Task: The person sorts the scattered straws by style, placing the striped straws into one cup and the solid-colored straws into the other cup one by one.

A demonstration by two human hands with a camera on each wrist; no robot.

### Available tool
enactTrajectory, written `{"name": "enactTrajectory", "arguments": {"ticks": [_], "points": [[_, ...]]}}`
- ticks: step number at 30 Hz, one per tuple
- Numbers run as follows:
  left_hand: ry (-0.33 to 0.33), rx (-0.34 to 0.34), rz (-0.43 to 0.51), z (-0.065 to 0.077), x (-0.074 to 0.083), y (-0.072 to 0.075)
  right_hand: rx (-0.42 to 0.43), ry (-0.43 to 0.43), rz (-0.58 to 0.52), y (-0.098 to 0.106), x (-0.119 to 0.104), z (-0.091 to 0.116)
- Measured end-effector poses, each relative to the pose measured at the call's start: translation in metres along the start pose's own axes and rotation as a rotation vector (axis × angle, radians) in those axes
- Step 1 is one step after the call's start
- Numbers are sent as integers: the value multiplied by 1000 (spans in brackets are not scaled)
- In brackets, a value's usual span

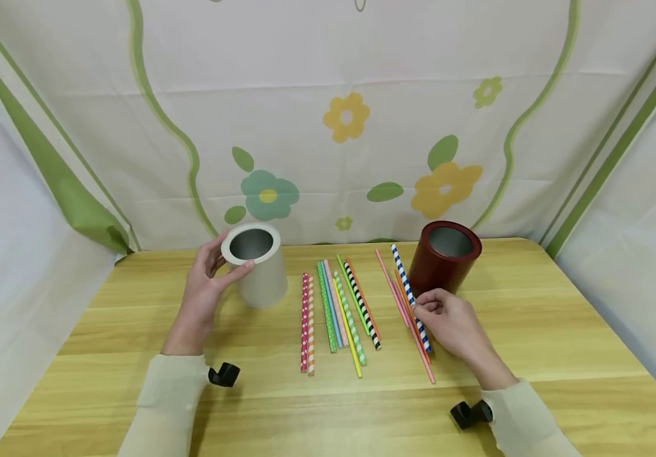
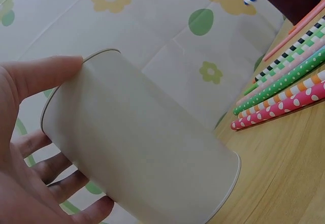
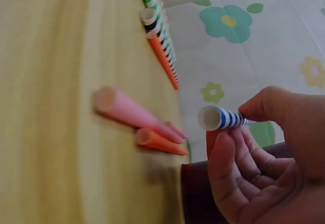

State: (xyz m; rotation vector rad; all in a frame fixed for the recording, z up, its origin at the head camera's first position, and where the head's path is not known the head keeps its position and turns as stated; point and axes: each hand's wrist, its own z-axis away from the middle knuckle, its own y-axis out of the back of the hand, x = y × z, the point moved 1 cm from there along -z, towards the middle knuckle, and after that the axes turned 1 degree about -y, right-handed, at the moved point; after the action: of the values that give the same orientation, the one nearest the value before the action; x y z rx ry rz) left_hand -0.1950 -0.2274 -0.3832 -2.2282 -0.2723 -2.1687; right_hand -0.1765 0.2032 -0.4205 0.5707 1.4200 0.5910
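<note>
My left hand (image 1: 200, 289) grips a white can (image 1: 265, 279) by its upper part, thumb on the near side and fingers round the left. In the left wrist view the can (image 2: 147, 142) fills the middle. On the right, my right hand (image 1: 450, 320) pinches a blue-and-white striped straw (image 1: 402, 273) between thumb and fingers. The right wrist view shows this straw (image 3: 218, 117) end-on, raised off the table. Below it lie pink straws (image 1: 386, 270) and an orange straw (image 3: 157, 140). Just behind the right hand stands a dark red can (image 1: 439, 266), its mouth upward.
Between the cans lie several paper straws: a pink dotted straw (image 1: 304, 324), a green dotted straw (image 1: 326, 308), a yellow straw (image 1: 350, 339) and a black-and-white striped straw (image 1: 362, 304) among them. A flowered curtain (image 1: 305, 63) closes off the back of the wooden table (image 1: 282, 419).
</note>
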Motion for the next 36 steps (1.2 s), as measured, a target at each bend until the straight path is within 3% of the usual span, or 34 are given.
{"name": "enactTrajectory", "arguments": {"ticks": [7,14,27,36], "points": [[-17,5,39,-1,4,-4,-53,83,-173,6,-26,6],[-53,1,107,-3,6,-11,-164,199,-417,-2,-70,-6],[-49,2,134,-1,5,-18,-158,321,-624,-32,-165,-45],[-65,4,105,0,4,-24,-141,360,-635,-56,-202,-61]]}}
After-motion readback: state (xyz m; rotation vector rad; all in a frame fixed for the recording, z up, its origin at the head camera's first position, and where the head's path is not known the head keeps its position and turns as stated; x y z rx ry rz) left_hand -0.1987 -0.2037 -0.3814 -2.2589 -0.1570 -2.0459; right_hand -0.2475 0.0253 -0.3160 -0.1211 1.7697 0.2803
